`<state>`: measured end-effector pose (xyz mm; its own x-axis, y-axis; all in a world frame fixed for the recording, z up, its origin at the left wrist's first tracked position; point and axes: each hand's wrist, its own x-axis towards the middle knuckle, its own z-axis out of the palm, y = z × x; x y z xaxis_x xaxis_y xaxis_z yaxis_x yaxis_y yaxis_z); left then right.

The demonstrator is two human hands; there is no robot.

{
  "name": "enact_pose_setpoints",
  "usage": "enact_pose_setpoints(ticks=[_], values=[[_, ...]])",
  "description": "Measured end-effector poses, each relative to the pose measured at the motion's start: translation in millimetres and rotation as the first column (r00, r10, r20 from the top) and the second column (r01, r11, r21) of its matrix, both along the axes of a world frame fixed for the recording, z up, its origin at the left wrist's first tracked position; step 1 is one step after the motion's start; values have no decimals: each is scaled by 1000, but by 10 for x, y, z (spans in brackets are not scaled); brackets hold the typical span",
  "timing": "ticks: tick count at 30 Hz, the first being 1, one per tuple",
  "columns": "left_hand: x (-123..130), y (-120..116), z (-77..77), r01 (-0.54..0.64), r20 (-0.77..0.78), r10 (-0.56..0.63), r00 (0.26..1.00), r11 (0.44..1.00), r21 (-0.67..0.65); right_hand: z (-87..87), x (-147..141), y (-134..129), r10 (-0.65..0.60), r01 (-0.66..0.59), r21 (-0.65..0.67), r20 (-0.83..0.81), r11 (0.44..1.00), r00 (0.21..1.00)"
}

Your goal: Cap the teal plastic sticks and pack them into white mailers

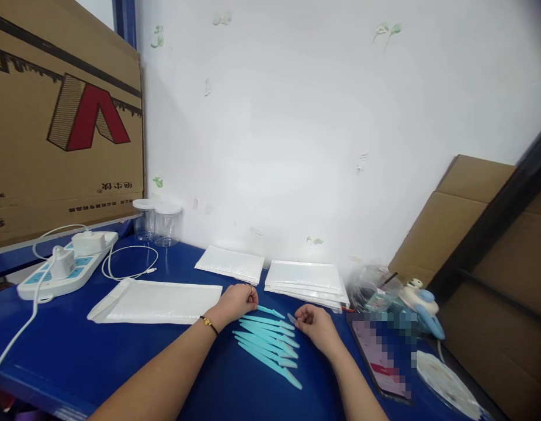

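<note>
Several turquoise plastic sticks lie side by side in a fanned row on the blue table. At the far end of the row, my left hand is closed on the left end of one turquoise stick, which points right. My right hand is just right of the row, its fingers pinched on a small translucent piece. A white padded envelope lies flat left of my left hand.
White envelopes and another stack lie by the wall. A power strip, cable and clear jars are at left. At right are a phone, plastic bags, a small fan and a white round object.
</note>
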<state>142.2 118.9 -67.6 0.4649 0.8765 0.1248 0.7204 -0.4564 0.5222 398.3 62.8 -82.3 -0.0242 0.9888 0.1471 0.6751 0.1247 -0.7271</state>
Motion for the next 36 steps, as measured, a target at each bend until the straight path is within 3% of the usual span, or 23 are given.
enact_pose_setpoints(ticks=[12,21,26,29,31,33,36], values=[[32,-50,16,20,-20,-19,1000,997,71,22,-24,-22,67,-68,31,25,997,997],[170,-74,-38,104,20,-104,994,994,17,37,-152,-41,91,-95,71,57,993,994],[143,-160,82,91,-20,-90,996,996,23,118,-133,-65,117,-124,59,105,991,988],[89,-266,186,150,-45,-148,988,987,55,182,-124,-155,161,-171,73,133,983,978],[66,-334,235,247,-116,-242,963,968,33,214,-153,-243,228,-233,9,173,972,958],[69,-392,266,324,-197,-314,929,946,21,237,-219,-335,315,-289,-136,241,948,918],[126,-482,294,345,-292,-319,902,938,42,265,-360,-459,381,-311,-244,333,919,863]])
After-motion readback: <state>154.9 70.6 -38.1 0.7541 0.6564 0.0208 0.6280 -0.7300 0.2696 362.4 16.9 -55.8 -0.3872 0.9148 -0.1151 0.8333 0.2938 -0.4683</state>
